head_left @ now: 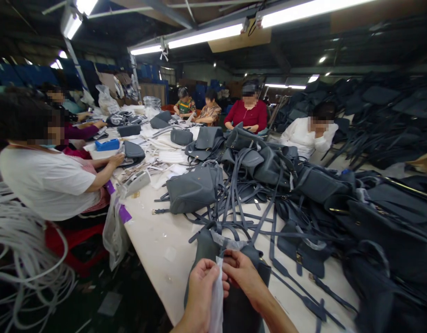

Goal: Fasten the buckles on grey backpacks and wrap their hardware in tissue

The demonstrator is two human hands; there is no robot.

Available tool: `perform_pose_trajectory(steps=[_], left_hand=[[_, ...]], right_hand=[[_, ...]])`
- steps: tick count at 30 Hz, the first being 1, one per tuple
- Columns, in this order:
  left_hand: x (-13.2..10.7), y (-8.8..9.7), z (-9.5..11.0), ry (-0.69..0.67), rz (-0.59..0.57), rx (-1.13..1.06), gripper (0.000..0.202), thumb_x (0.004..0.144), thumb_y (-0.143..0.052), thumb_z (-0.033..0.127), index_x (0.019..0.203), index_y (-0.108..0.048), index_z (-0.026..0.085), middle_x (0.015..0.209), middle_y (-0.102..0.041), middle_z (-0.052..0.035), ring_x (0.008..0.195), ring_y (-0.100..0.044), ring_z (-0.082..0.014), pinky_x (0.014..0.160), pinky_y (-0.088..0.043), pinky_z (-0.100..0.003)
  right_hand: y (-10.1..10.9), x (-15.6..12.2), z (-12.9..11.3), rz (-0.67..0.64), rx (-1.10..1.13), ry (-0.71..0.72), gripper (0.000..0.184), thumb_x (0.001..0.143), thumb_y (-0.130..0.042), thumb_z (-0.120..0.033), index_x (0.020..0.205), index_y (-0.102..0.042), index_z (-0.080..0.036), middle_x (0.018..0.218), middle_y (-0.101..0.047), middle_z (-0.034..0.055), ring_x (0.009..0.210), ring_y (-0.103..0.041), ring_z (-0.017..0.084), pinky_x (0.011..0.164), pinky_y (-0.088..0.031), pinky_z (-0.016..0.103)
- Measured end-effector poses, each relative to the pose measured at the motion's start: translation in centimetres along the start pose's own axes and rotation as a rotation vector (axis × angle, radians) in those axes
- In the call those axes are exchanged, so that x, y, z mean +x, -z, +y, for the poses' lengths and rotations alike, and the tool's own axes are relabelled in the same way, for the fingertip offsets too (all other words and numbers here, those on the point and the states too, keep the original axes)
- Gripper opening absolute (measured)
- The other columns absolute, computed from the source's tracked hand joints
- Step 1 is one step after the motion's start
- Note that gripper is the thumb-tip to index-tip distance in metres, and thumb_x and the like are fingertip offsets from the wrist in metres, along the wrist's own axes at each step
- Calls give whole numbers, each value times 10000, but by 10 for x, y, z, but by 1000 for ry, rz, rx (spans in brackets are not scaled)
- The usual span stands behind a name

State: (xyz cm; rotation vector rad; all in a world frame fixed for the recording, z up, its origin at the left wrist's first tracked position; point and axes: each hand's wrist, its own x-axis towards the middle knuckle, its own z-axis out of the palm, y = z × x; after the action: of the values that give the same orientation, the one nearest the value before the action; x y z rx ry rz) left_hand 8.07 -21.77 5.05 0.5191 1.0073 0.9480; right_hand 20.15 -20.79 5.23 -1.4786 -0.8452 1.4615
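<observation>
— Grip?
— The white sheet (217, 300) is pinched firmly by the left hand (202, 293), held upright against the grey leather handbag (236, 307) on the white-topped table (161, 245).
— And the right hand (243, 273)?
— It is curled at the bag's mouth (fingertips hidden); any grip there cannot be told, nor the bag's contents.

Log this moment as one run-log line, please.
left hand: holds white sheet | right hand: at opening of grey handbag | nearby: loose grey straps

Bright fluorescent tubes (204, 36) glare overhead. The floor (130, 296) at lower left sits dim, and the frame's edges bow.
</observation>
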Motion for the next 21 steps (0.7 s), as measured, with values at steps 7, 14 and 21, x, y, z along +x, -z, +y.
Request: perform_pose_trajectory(steps=[7, 14, 21], left_hand=[[0, -6, -23, 10, 90, -148, 523, 547, -808, 421, 752, -366, 230, 534, -625, 18, 446, -583, -142, 442, -432, -226], [-5, -8, -13, 56, 45, -252, 529, 509, -827, 280, 807, -393, 221, 571, -658, -1, 497, -614, -150, 524, -454, -250], [-11, -8, -8, 50, -89, -316, 406, 532, -810, 273, 717, -456, 199, 587, -645, 2, 474, -576, -120, 501, -416, -229]], right_hand=[[-3, 6, 7, 1, 121, -42, 265, 612, -743, -325, 782, -613, -168, 533, -577, -53, 415, -404, 61, 399, -228, 186], [12, 4, 1, -215, 356, -148, 467, 612, -647, -299, 1049, -615, -135, 705, -683, 25, 366, -192, 2, 374, -88, 178], [15, 4, 7, -405, 533, -91, 552, 726, -659, -609, 1056, -635, -168, 659, -588, -26, 390, -246, 16, 373, -141, 171]])
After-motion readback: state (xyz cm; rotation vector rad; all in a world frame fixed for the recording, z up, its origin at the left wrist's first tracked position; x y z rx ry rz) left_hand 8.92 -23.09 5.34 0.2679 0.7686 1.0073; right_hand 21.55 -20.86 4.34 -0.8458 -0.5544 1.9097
